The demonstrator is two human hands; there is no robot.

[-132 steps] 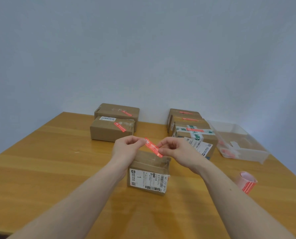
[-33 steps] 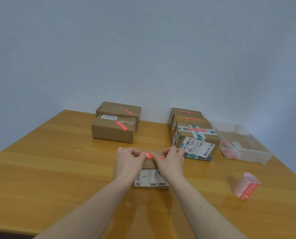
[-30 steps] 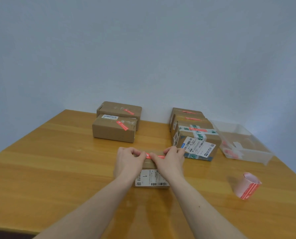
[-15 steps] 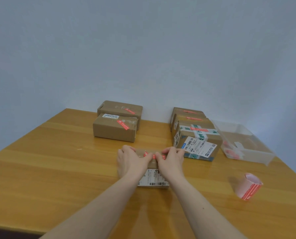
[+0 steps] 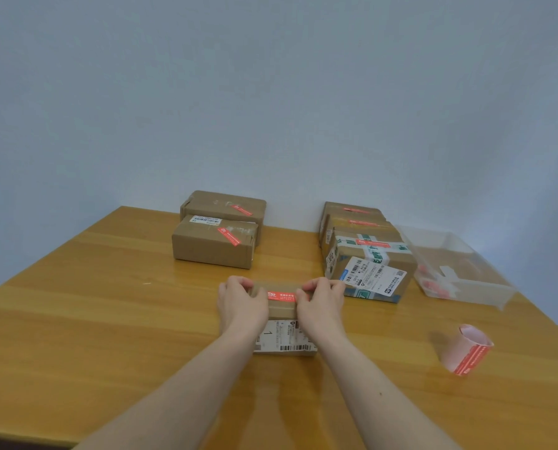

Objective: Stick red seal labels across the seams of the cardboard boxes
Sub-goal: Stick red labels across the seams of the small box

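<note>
A small cardboard box [image 5: 282,309] with a white shipping label on its near face stands on the table in front of me. A red seal label [image 5: 281,296] lies across its top. My left hand [image 5: 241,305] rests on the left end of the box with its fingers curled over the far edge. My right hand [image 5: 322,303] sits on the right end, fingers curled over the top and covering the label's right end.
Two sealed boxes [image 5: 215,243] stand at the back left, and a stack of boxes [image 5: 365,254] at the back right. A clear plastic bin [image 5: 459,271] sits far right. A roll of red seal labels [image 5: 466,352] lies near right on the wooden table [image 5: 92,319].
The label went from held in the air between both hands down onto the box top. My hands have since slid apart along it, uncovering its middle.
</note>
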